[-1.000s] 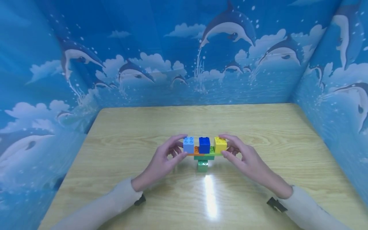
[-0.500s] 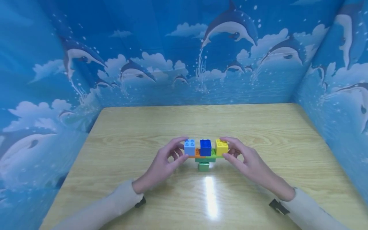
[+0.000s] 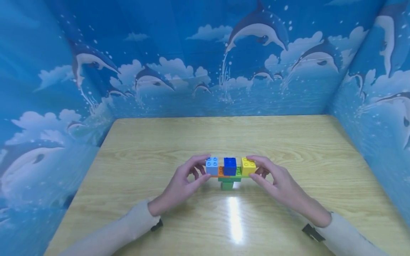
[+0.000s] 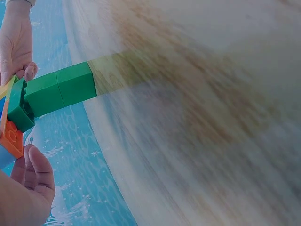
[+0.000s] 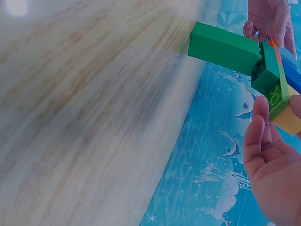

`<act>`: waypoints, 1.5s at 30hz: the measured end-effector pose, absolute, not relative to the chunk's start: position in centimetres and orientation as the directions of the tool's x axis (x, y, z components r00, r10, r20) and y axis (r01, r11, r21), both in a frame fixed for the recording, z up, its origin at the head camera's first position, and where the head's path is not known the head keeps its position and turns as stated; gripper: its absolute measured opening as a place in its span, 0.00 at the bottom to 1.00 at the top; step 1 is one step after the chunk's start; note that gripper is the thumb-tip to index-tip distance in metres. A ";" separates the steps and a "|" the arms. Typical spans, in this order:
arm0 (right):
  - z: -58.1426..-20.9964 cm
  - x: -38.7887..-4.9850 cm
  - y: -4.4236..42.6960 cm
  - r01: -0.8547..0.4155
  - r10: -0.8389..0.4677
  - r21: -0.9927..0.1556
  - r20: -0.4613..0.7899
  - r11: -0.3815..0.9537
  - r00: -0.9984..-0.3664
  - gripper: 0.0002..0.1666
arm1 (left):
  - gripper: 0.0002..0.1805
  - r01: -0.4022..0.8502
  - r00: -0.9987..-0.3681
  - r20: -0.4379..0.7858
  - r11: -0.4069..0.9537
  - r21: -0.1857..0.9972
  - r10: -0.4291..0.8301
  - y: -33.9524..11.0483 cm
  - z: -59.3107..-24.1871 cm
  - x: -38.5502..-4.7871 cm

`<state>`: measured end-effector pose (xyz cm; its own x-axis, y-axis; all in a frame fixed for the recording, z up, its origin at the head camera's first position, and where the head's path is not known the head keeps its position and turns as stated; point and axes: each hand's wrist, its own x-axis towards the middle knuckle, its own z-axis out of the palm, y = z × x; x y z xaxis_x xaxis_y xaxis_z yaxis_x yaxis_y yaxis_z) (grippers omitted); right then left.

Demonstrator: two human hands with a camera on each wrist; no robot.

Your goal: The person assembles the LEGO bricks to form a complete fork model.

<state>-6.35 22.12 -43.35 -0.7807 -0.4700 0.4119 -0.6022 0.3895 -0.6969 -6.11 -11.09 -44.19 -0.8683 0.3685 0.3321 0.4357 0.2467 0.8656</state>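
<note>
My left hand point(image 3: 184, 182) pinches the light blue toy brick point(image 3: 211, 168) at the left end of a brick assembly. At its right end, my right hand point(image 3: 280, 181) pinches the yellow brick point(image 3: 248, 168). Between them sits a dark blue brick point(image 3: 230, 167). These stand on a flat orange piece point(image 4: 11, 135) and a flat lime piece point(image 5: 278, 97), joined underneath by a green crosspiece point(image 5: 266, 70). Below is a column of two green bricks point(image 4: 61, 87), upright on the table. Both wrist views show a few studs between column and crosspiece; whether they are fully pressed together I cannot tell.
The wood-grain table point(image 3: 153, 142) reaches out on all sides of the assembly, with a bright light reflection in front of it. Blue dolphin-print cloth point(image 3: 179, 64) hangs behind and along both sides.
Both hands have lowered the upper bricks onto the green column. The column's top studs, visible in the head view a second ago, are now covered by the crosspiece.
</note>
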 end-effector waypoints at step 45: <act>-43.9 -5.9 22.3 -0.666 -0.506 -0.630 0.454 0.399 -0.733 0.38 | 0.33 0.538 -0.810 0.424 0.228 0.811 0.404 -11.8 -45.3 -6.2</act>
